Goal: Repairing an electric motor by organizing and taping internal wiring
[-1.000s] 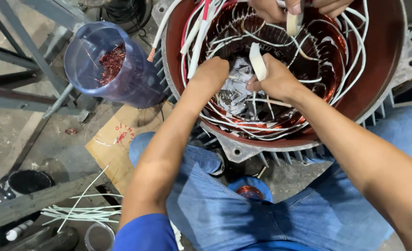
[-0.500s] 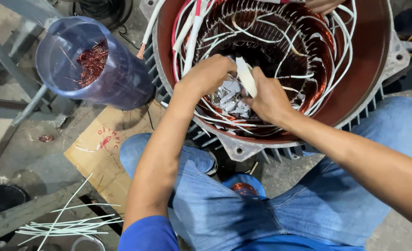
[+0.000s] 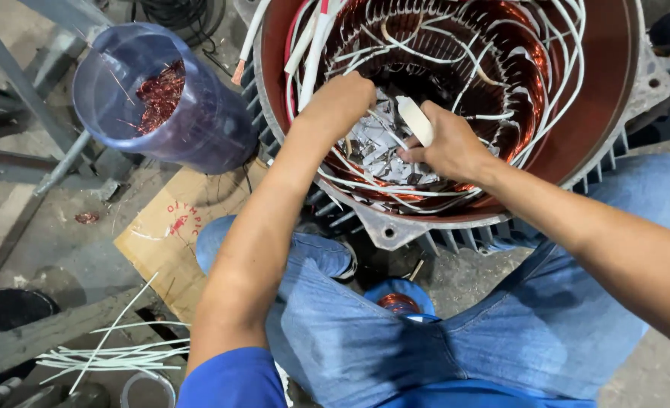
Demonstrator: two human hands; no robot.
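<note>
Head view looks straight down on my right hand [image 3: 444,143], which pinches a flat white stick [image 3: 415,119] between thumb and fingers; the stick stands up out of the grip, pale, smooth and round-tipped. My left hand [image 3: 340,100] is curled into a loose fist just beside it, knuckles up, fingers tucked down among the windings; what they close on I cannot tell. Both hands sit inside the open mouth of a big motor stator [image 3: 614,113], a round cast housing painted rusty red within, finned and grey outside. Under my fingers lies a crumpled mass of white insulation paper [image 3: 376,147], creased and ragged. Around it run shiny copper coils [image 3: 516,45], laced over with thin white sleeved leads [image 3: 561,83] that loop along the rim. The stick's tip lies over the paper, near the stator's middle. To the left stands a translucent blue plastic jar [image 3: 199,121] with a tangle of copper scraps [image 3: 160,91] inside. My blue jeans [image 3: 365,340] fill the bottom, and white strips [image 3: 116,355] lie on the floor.
</note>
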